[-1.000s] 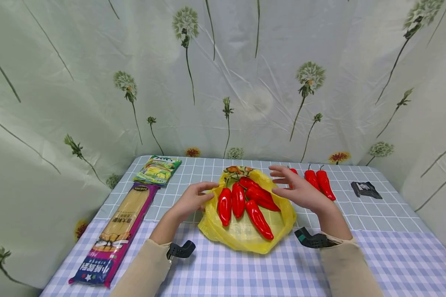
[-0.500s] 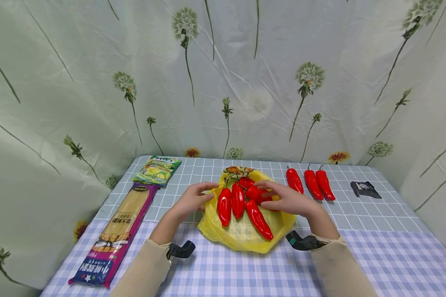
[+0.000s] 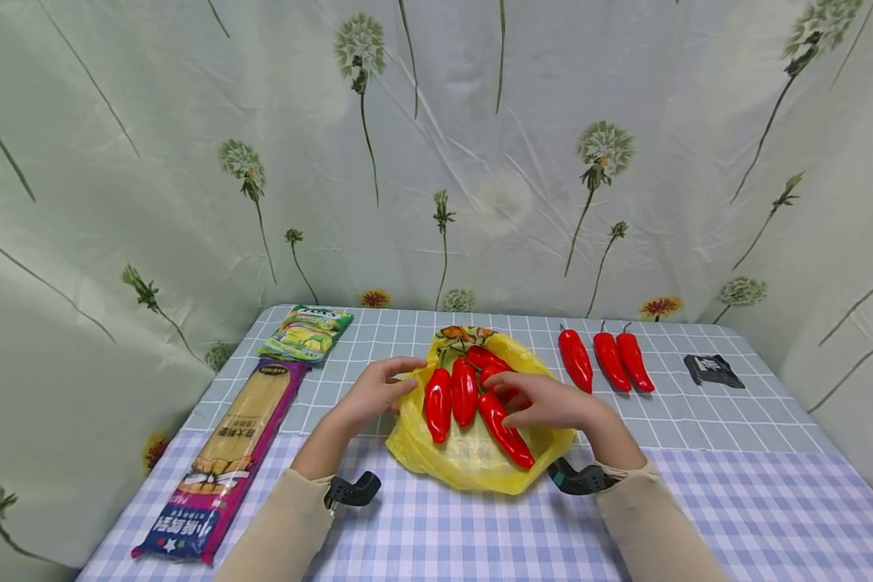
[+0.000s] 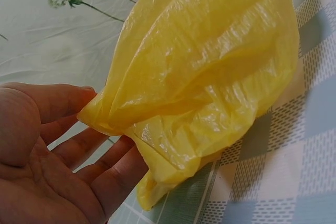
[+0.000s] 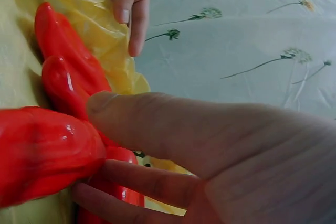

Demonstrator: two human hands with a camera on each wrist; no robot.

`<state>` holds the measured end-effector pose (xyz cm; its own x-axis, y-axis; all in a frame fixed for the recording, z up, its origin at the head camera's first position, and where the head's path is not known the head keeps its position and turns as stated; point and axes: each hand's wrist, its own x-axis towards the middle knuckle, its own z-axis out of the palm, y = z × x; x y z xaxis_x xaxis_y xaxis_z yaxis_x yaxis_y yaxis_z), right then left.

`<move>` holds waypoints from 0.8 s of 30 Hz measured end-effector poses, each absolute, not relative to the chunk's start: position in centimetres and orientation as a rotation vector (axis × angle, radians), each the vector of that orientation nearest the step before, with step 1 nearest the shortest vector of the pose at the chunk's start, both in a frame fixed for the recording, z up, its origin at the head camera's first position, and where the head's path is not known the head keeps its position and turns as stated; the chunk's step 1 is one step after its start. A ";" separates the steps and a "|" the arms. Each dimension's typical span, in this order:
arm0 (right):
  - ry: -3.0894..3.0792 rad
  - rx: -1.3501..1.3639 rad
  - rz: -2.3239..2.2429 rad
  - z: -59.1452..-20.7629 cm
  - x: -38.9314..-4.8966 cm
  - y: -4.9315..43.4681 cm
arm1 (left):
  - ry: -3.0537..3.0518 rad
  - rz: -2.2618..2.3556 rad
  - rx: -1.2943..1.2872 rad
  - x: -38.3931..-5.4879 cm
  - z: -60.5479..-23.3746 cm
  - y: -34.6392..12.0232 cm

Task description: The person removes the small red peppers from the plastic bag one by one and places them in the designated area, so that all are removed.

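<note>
My left hand (image 3: 373,394) pinches the left edge of a yellow plastic bag (image 3: 473,475); in the left wrist view the thumb and index finger meet at a corner of the bag (image 4: 194,98). Several glossy red chili peppers (image 3: 438,404) lie inside its wide mouth. My right hand (image 3: 549,400) reaches over the bag's right side, thumb and fingers apart around the stem end of the slanting front pepper (image 3: 505,436). Seen from the right wrist, that pepper (image 5: 47,150) has the thumb above it and the fingers (image 5: 152,182) below.
Three more red peppers (image 3: 575,360) lie behind the right hand, with a small black packet (image 3: 713,370) farther right. To the left are a long pasta pack (image 3: 225,453) and a green snack bag (image 3: 307,333). A flowered curtain (image 3: 436,145) hangs behind the table.
My right hand has come left and down from beside the bag's right rim to the slanting pepper, uncovering the peppers behind. The left hand stays at the bag's edge.
</note>
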<state>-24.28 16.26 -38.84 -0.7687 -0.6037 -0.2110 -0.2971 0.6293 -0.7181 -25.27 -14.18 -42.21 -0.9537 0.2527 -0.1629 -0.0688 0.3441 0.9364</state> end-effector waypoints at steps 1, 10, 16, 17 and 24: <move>2.423 -0.704 -0.944 -38.9 -24.3 16.1 | 2.331 1.645 0.171 -25.3 -42.2 -14.2; 2.495 -0.700 -0.840 -39.6 -24.1 15.1 | 2.329 1.644 0.193 -25.3 -42.3 -14.2; 2.551 -0.725 -0.768 -40.1 -24.0 14.5 | 2.327 1.650 0.160 -25.1 -42.2 -14.2; 2.555 -0.726 -0.766 -40.1 -24.0 14.5 | 2.329 1.649 0.160 -25.1 -42.2 -14.2; 2.587 -0.737 -0.781 -40.2 -24.0 14.3 | 2.332 1.651 0.167 -25.1 -42.1 -14.2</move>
<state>-24.03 14.34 -40.17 -0.8078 -0.5655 -0.1662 -0.3791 0.7144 -0.5882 -25.05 -14.18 -42.07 -0.9544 0.2527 -0.1588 -0.0658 0.3408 0.9378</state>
